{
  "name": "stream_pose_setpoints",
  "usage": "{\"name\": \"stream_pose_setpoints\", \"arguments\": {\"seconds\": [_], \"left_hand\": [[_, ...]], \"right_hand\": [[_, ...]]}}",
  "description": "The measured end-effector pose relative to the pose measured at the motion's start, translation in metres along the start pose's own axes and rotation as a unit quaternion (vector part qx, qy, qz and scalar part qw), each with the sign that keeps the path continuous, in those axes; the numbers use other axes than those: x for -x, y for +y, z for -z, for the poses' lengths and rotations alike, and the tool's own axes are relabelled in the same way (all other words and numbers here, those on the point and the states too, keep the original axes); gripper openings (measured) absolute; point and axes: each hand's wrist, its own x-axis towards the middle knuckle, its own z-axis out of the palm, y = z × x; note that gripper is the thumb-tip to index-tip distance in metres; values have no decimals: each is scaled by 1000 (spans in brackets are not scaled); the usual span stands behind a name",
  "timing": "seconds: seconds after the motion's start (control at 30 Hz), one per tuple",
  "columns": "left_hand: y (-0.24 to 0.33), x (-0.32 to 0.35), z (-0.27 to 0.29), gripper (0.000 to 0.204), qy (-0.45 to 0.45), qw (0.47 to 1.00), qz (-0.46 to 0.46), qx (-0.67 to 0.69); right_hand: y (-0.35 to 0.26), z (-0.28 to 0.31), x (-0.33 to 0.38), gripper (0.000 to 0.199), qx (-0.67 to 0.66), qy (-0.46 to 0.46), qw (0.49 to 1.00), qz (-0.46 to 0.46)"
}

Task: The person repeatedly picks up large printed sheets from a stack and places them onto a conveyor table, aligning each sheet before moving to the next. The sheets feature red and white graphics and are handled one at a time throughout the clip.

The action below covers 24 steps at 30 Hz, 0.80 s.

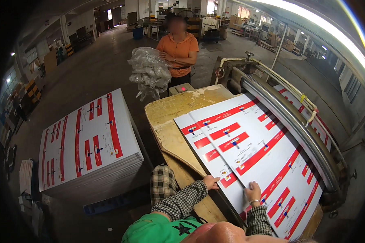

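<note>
Large white printed sheets (247,154) with red bands and small blue marks lie on a worn wooden feed table, sloping up to a long metal roller (290,129). Two overlap, and the upper one's near edge lies a little in from the lower sheet (210,156). My left hand (211,182) is closed on the lower sheet's outer edge, its thumb on top and its other fingers partly hidden. Farther right, my right hand (253,192) has curled fingers pinching the edge of the upper sheet; their tips are partly hidden.
A tall stack of matching sheets (83,139) stands on the left. Across the wooden table (178,107) a person in orange (180,52) holds bunched clear plastic (150,71). A lit red button (183,88) is at the far corner. Pipes and a handwheel (220,72) flank the roller.
</note>
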Motion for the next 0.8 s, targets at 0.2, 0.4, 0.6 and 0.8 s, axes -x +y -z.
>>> {"name": "stream_pose_setpoints", "arguments": {"seconds": [0.2, 0.4, 0.6, 0.8], "left_hand": [[-21, -22, 23, 33, -31, 999, -16, 24], [-17, -9, 28, 33, -107, 994, -15, 14], [9, 9, 23, 36, -152, 988, 24, 13], [-22, -23, 36, 26, 37, 997, 51, -52]], "right_hand": [[-50, -10, 38, 81, 70, -144, 984, 79], [-55, 2, 51, 84, 57, -167, 979, 106], [-56, 41, 39, 27, -81, -195, 971, 110], [-102, 106, 37, 27, -181, -100, 975, 77]]}}
